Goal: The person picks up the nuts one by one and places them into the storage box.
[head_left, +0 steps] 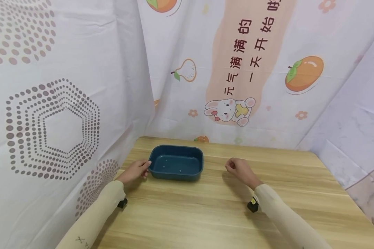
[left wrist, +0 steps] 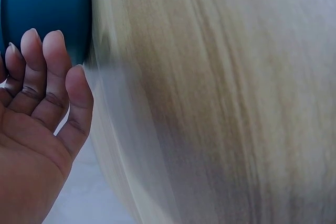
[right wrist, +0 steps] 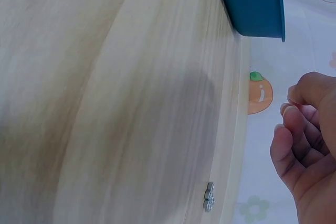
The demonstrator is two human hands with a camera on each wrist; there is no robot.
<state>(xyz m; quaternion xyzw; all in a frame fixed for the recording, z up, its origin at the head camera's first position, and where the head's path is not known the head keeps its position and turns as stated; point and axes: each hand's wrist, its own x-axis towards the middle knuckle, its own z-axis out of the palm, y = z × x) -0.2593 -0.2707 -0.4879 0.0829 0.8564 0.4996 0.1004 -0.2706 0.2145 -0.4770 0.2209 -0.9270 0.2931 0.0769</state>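
A dark blue rectangular tray (head_left: 176, 176) with rounded corners rests on the table, several small silver spots showing on its floor. My left hand (head_left: 138, 170) grips its left rim. In the left wrist view, bent fingers (left wrist: 55, 51) overlap the tray's wall (left wrist: 47, 3). My right hand (head_left: 241, 170) hovers to the right of the tray, apart from it. Its fingers (right wrist: 283, 153) are curled, the thumb near the index fingertip, and nothing shows between them. A small silver metal piece (right wrist: 209, 196) appears against the tabletop in the right wrist view, but my right hand hides that spot from above.
The wood-grain table (head_left: 180, 214) carries the tray near its back edge. A printed curtain (head_left: 180, 107) hangs behind it, and another patterned sheet (head_left: 112, 86) hangs along the left. A pale sheet (head_left: 346, 138) borders the right side. Black wrist devices show under both cream sleeves (head_left: 106, 200).
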